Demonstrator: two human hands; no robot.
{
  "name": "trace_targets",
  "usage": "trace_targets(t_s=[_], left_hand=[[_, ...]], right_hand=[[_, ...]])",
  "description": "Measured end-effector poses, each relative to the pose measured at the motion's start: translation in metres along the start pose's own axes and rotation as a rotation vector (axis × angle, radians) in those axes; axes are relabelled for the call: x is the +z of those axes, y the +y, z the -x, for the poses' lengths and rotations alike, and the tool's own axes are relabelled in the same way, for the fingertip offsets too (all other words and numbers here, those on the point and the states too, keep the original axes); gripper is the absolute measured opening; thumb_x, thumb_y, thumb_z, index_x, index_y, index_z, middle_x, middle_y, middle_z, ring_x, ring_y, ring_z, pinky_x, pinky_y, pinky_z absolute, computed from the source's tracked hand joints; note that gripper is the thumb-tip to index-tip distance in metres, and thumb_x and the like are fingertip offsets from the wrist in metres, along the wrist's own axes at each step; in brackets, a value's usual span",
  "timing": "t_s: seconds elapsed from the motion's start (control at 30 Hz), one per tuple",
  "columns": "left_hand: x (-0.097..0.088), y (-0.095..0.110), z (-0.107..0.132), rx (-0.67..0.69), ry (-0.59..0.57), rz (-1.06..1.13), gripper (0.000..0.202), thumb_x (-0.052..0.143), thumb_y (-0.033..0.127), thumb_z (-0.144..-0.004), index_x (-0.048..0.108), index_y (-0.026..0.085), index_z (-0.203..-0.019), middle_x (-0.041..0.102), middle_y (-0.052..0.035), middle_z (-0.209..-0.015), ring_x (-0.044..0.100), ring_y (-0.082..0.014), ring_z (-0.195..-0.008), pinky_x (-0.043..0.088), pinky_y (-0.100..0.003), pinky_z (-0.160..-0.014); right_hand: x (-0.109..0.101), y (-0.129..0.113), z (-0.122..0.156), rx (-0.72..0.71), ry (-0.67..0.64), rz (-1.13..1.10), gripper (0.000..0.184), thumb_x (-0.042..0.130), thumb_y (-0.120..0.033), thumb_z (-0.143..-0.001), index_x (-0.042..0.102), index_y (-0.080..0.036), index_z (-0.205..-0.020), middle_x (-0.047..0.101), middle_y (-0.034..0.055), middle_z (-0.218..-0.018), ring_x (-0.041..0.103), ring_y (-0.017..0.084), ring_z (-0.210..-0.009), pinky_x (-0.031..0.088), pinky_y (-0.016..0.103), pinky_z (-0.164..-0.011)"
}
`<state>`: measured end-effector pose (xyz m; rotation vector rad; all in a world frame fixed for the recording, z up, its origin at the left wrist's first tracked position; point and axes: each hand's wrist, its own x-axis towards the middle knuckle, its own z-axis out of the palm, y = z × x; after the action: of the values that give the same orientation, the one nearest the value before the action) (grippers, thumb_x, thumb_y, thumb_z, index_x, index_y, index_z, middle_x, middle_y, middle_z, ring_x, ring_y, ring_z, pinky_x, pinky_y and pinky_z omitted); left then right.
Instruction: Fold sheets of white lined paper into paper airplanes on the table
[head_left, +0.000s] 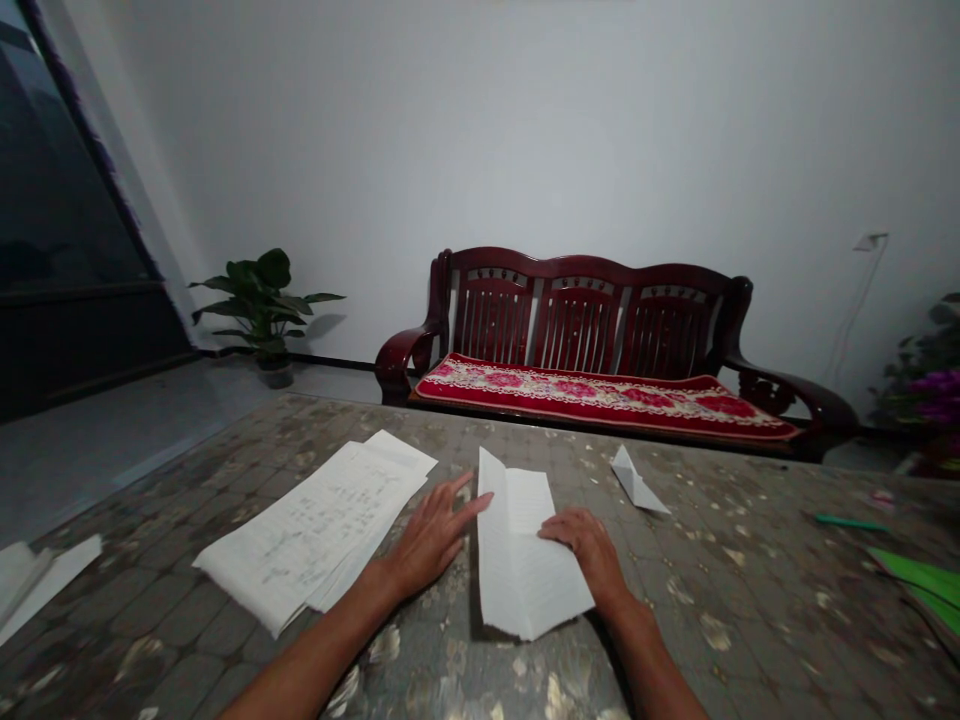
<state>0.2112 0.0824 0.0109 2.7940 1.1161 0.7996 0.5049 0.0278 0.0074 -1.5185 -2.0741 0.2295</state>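
Note:
A creased white sheet of paper (525,570) lies in front of me on the table, its left part folded up along a lengthwise crease and its near edge ragged. My left hand (431,530) is beside it with fingers stretched out, the thumb touching the sheet's left edge. On the right, my right hand (585,550) has bent fingers over the sheet's right edge; its thumb is hidden. A stack of written-on paper (322,530) rests left of my left hand. Beyond my right hand stands a small folded paper piece (636,482).
The table (720,580) has a patterned cover. More white paper (45,590) sits at its left edge. On the right are a green pen-like stick (851,523) and a bright green sheet (922,583). A wooden bench (577,310) and a potted plant (266,310) stand behind.

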Motion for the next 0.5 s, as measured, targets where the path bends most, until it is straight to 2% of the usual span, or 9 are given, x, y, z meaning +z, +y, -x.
trace_targets(t_s=[0.07,0.13,0.2,0.37,0.5], left_hand=[[-0.002,0.004,-0.001,0.080,0.033,-0.052,0.060,0.064,0.010,-0.080,0.053,0.032,-0.136,0.033,-0.0082,-0.153,0.033,-0.0300,-0.137,0.035,-0.049,-0.110],[-0.002,0.007,-0.001,0.118,0.064,-0.034,0.037,0.064,0.017,-0.084,0.065,0.029,-0.119,0.046,-0.0077,-0.145,0.038,-0.0286,-0.133,0.036,-0.046,-0.108],[0.000,0.008,-0.001,0.132,0.066,0.002,0.023,0.063,0.019,-0.086,0.070,0.028,-0.105,0.057,-0.0063,-0.133,0.044,-0.0270,-0.127,0.037,-0.045,-0.107],[0.009,0.006,0.001,0.064,0.040,0.143,0.021,0.058,0.015,-0.087,0.074,0.027,-0.093,0.069,-0.0027,-0.113,0.054,-0.0227,-0.115,0.039,-0.041,-0.103],[0.011,0.005,0.000,-0.152,0.000,0.217,0.019,0.057,0.025,-0.088,0.076,0.024,-0.091,0.071,-0.0044,-0.108,0.057,-0.0232,-0.110,0.041,-0.038,-0.100]], right_hand=[[-0.001,0.000,0.001,-0.011,0.021,-0.012,0.021,0.061,-0.023,-0.081,0.075,-0.029,-0.094,0.073,0.0000,-0.105,0.057,0.022,-0.106,0.035,0.036,-0.095],[-0.002,0.001,0.001,-0.027,0.037,-0.028,0.019,0.062,-0.023,-0.080,0.076,-0.029,-0.093,0.074,0.0004,-0.103,0.058,0.022,-0.105,0.035,0.036,-0.094],[-0.003,0.002,0.002,-0.029,0.031,-0.039,0.016,0.065,-0.025,-0.079,0.076,-0.028,-0.089,0.074,0.0008,-0.098,0.058,0.022,-0.102,0.035,0.035,-0.093],[0.000,0.008,0.002,0.029,-0.008,-0.097,0.016,0.063,-0.030,-0.079,0.077,-0.027,-0.085,0.072,0.0031,-0.089,0.060,0.023,-0.096,0.038,0.033,-0.089],[0.007,0.010,-0.001,0.194,0.027,-0.111,0.023,0.055,-0.033,-0.082,0.076,-0.023,-0.083,0.070,0.0051,-0.088,0.060,0.023,-0.092,0.042,0.031,-0.084]])
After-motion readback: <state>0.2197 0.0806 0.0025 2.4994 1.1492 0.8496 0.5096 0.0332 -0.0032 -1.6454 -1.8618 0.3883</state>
